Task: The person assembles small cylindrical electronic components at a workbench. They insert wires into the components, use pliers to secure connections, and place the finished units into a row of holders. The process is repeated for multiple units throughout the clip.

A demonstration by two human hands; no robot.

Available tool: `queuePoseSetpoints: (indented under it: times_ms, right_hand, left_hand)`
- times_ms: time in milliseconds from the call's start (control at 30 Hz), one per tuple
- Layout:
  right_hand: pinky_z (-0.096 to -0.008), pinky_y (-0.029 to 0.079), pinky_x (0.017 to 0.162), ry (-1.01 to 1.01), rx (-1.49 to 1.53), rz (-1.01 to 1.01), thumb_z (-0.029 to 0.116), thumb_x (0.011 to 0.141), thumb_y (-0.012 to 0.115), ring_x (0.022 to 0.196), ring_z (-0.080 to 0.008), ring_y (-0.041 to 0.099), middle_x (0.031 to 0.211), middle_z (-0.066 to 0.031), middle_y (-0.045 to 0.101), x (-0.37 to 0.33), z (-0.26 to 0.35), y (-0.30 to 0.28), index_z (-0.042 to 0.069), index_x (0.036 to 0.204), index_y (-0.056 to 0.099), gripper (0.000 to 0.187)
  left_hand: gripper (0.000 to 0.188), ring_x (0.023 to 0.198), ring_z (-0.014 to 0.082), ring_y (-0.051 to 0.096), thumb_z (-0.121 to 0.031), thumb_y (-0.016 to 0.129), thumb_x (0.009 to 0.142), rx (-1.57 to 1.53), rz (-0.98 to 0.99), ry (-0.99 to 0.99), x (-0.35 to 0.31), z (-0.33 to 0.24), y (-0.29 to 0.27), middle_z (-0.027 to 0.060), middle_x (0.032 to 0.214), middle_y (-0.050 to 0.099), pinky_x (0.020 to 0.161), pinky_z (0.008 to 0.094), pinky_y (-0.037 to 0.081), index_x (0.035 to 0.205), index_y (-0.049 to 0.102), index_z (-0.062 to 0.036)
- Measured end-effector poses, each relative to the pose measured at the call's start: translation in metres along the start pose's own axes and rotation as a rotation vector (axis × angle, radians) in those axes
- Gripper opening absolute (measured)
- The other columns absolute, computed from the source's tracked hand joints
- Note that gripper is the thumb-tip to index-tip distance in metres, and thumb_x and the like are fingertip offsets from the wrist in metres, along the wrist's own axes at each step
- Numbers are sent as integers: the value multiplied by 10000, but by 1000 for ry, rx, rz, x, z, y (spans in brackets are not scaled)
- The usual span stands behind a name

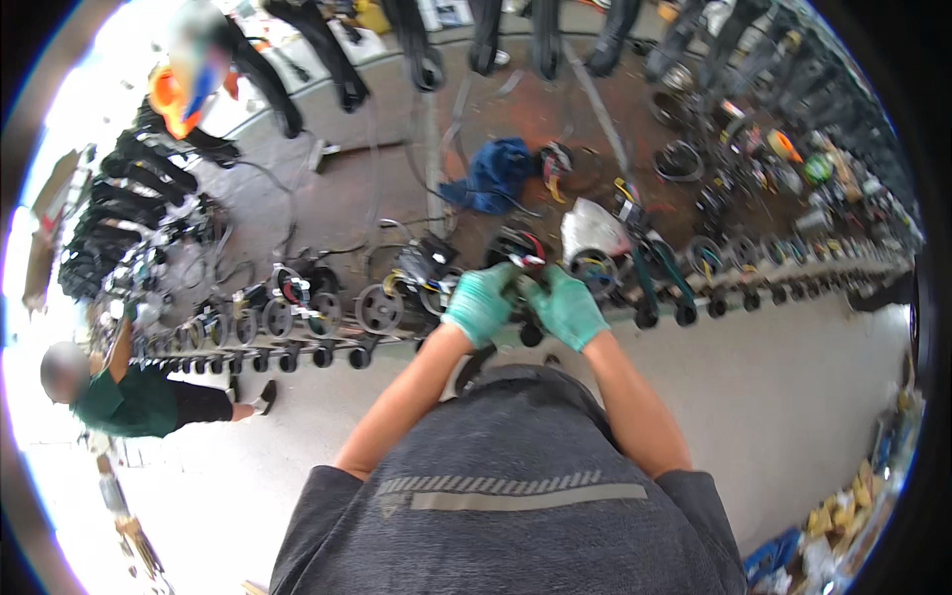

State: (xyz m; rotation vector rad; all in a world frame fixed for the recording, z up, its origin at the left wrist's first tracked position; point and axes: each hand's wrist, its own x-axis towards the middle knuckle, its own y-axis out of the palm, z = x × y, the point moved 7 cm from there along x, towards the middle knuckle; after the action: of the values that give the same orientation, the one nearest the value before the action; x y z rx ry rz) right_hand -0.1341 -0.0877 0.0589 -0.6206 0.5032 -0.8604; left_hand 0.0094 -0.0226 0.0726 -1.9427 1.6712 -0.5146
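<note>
Black and rounded, with a red strand on its right side, the wired part (508,241) sits near the near edge of the bench (332,198). I have the left hand (481,304) and right hand (567,306), both green-gloved, curled in at its near side; from here I cannot tell whether either grips it. A white bundle (593,228) lies just right.
</note>
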Motion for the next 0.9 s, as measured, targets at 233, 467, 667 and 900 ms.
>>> queuePoseSetpoints:
  times_ms: [233, 467, 667, 900]
  right_hand:
    - [-415, 549, 797, -121, 354, 41, 256, 1057, 597, 890, -341, 741, 980, -215, 761, 8, -25, 28, 33, 1288, 697, 336]
    - [-272, 515, 754, 146, 679, 221, 221, 1052, 636, 822, -116, 654, 913, -41, 748, 3, -38, 40, -14, 1195, 746, 296]
    - [-332, 517, 848, -137, 586, -147, 191, 1026, 652, 869, -177, 637, 932, -147, 740, -2, -3, 17, -59, 1125, 727, 279]
    - [-365, 499, 630, -87, 720, -262, 161, 1037, 610, 690, -192, 642, 707, -43, 626, -5, -23, -42, 41, 915, 636, 173]
  left_hand:
    - [296, 947, 467, 703, -147, 667, 986, -54, 0, 182, -4, 4, 1, 243, 1022, 736, 809, 473, 565, 1268, 687, -62]
    - [295, 939, 418, 726, -119, 676, 992, -144, -31, 275, -11, 17, 4, 217, 1036, 744, 822, 439, 571, 1285, 674, -81]
    - [261, 897, 420, 712, -44, 616, 993, -129, -57, 266, -8, 19, 5, 217, 1004, 724, 800, 451, 559, 1249, 657, -76]
    - [223, 840, 331, 753, -81, 583, 1054, -350, -46, 85, 4, 13, -2, 197, 987, 743, 749, 406, 577, 1269, 624, -35]
